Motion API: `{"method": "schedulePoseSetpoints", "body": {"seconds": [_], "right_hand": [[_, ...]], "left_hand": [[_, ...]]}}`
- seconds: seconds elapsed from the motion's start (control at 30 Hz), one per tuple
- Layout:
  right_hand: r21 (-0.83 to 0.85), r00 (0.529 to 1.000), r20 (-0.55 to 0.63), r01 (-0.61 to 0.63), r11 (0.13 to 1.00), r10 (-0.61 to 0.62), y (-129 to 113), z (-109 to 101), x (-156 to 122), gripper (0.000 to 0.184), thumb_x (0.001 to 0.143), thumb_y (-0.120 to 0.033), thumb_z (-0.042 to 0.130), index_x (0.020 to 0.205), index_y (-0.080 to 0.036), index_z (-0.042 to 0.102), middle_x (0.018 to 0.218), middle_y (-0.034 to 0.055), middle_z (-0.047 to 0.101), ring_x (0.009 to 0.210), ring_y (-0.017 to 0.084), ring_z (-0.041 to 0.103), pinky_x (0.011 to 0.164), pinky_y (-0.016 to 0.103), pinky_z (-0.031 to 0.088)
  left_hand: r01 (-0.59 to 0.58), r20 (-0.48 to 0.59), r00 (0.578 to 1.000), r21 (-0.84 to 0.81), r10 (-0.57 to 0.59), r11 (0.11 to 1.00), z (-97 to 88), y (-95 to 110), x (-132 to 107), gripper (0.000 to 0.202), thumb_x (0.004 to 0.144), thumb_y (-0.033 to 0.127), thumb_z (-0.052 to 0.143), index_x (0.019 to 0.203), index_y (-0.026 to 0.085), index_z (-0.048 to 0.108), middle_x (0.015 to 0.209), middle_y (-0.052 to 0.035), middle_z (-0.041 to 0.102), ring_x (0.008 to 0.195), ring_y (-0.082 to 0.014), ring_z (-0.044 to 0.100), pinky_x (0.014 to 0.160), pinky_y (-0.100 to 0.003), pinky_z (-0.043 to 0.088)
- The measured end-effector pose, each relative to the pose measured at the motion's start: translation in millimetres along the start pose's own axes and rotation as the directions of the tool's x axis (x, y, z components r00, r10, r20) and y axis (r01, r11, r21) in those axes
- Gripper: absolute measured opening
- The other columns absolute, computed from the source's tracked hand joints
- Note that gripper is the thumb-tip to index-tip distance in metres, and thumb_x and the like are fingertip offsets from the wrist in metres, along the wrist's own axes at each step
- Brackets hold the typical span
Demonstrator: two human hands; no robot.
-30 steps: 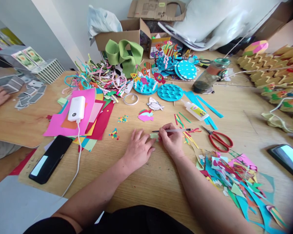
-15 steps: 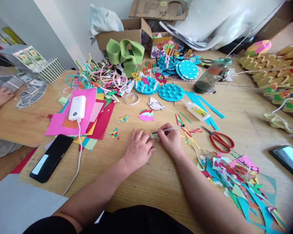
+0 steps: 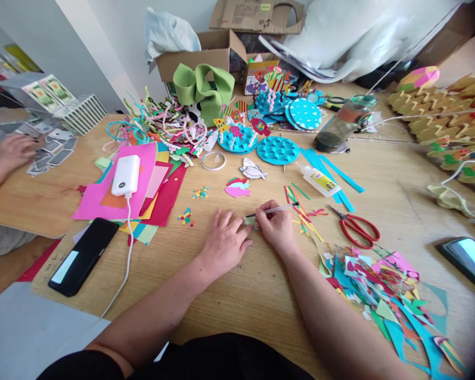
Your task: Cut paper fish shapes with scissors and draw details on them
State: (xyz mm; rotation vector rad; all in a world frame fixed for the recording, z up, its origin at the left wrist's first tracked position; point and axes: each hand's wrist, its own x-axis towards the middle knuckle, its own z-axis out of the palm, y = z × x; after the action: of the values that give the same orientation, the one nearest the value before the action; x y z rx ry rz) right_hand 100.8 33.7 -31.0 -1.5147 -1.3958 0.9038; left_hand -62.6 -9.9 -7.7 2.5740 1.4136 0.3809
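My right hand [image 3: 277, 227] grips a pen [image 3: 279, 208] with a clear barrel and dark end. The pen's tip rests on a small pale green paper piece [image 3: 252, 221], mostly hidden between my hands. My left hand [image 3: 225, 243] lies flat with spread fingers, its fingertips against that piece. Beyond them sit a pink paper fish [image 3: 237, 191] with red and light blue parts and a white fish cutout [image 3: 253, 169] with a dark outline. Small paper dots [image 3: 186, 217] lie left of my left hand. Thin paper strips [image 3: 306, 221] are just right of my right hand.
Red-handled scissors [image 3: 358, 229], a glue bottle [image 3: 320, 180] and paper scraps [image 3: 380, 290] lie to the right. On the left are coloured sheets [image 3: 93, 198], a white power bank [image 3: 125, 174] and a phone [image 3: 83, 257]. A co-worker's hand [image 3: 16, 150] touches grey cards.
The co-worker's hand at the far left has moved up and right, onto the cards. My own hands and the pen look almost unmoved.
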Motion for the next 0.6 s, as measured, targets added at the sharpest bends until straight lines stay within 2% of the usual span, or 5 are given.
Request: {"method": "schedulePoseSetpoints", "body": {"seconds": [0.6], "right_hand": [[-0.008,1.000,-0.007,-0.012,1.000,0.012,2.7,0.5,-0.1,0.011,0.077,-0.029,0.056,0.069,-0.022,0.053,0.055,-0.0013,0.057,0.046,0.014,0.053,0.047,0.024,0.039]], "left_hand": [[0.000,0.001,1.000,0.000,0.000,1.000,-1.0,0.5,0.4,0.032,0.091,0.031,0.058,0.122,0.026,0.063,0.116,-0.0068,0.062,0.125,-0.0302,0.043,0.114,-0.060,0.026]]}}
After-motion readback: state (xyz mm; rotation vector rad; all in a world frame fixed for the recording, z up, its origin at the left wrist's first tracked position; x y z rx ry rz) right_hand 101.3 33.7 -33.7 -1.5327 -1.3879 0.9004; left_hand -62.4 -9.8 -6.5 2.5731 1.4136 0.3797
